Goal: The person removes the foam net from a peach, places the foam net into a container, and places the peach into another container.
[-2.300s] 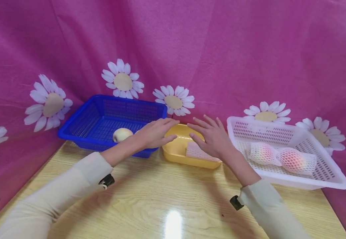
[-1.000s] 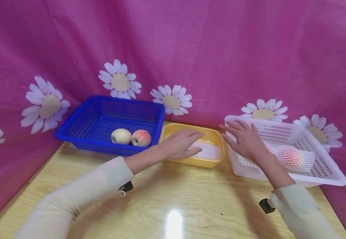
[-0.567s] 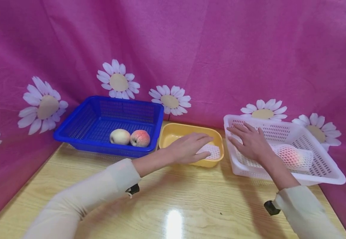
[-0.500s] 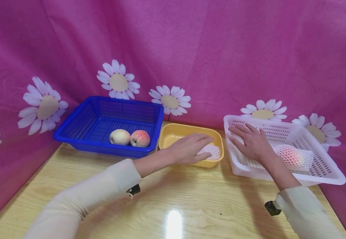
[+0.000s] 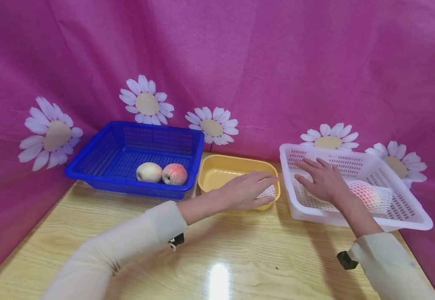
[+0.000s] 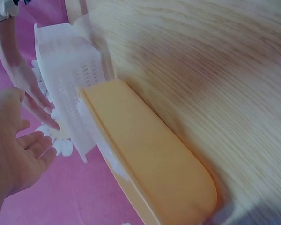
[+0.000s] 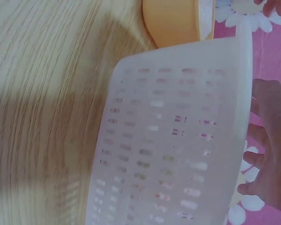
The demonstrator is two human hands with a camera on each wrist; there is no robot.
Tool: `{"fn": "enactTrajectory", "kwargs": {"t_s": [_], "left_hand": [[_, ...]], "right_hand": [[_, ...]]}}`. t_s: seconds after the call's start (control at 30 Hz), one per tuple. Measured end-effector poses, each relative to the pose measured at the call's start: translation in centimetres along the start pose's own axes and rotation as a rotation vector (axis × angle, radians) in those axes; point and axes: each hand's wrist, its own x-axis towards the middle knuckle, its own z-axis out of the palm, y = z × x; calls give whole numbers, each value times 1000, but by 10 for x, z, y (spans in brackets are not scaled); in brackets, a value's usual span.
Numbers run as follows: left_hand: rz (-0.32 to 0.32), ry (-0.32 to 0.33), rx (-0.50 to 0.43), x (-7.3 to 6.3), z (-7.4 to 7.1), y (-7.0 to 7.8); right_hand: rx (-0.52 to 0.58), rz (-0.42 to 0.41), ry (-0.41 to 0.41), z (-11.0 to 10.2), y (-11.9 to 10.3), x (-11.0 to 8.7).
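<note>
My left hand (image 5: pixel 249 191) hangs over the yellow tray (image 5: pixel 217 166), fingers extended and holding nothing. Beneath it, partly covered, lies a white foam net sleeve (image 5: pixel 270 191). My right hand (image 5: pixel 324 180) hovers above the left part of the white basket (image 5: pixel 420 214), its fingers spread and bare. Close to its wrist sits a peach-like fruit in a white foam net (image 5: pixel 369 196); the hand and forearm hide the basket floor to its left. In the right wrist view the right fingers (image 7: pixel 255 159) show just beyond the basket rim.
At the left stands a blue basket (image 5: pixel 108 177) with a pale peach-like fruit (image 5: pixel 149 172) and a red one (image 5: pixel 174 174) side by side. All three containers line the back of the wooden table (image 5: pixel 217 250), before a pink flowered cloth (image 5: pixel 217 62).
Both hands have moved right, the left from the blue basket's edge to over the yellow tray, the right from that tray to over the white basket. The red fruit has come into view.
</note>
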Motion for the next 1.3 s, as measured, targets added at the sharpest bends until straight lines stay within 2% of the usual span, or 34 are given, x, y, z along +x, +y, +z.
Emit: {"fn": "enactTrajectory", "kwargs": {"t_s": [0.27,0.37,0.57,0.73,0.97,1.3], "left_hand": [[29,7,-5,6,6,8],[32,10,-23,9,9,10],[26,-8,-13,16,14,15],[28,-39,15,20,18,21],[91,12,70,27,25,27],[115,-29,68,40,29,35]], "right_hand": [[46,-88,12,8,17,-2],[58,-97,2,11,23,-3],[91,-57,-43,12,31,-7],[123,-64,-45,14,38,-9],[114,-90,-27,19,48,-11],[129,-32,-83,21,56,-17]]}}
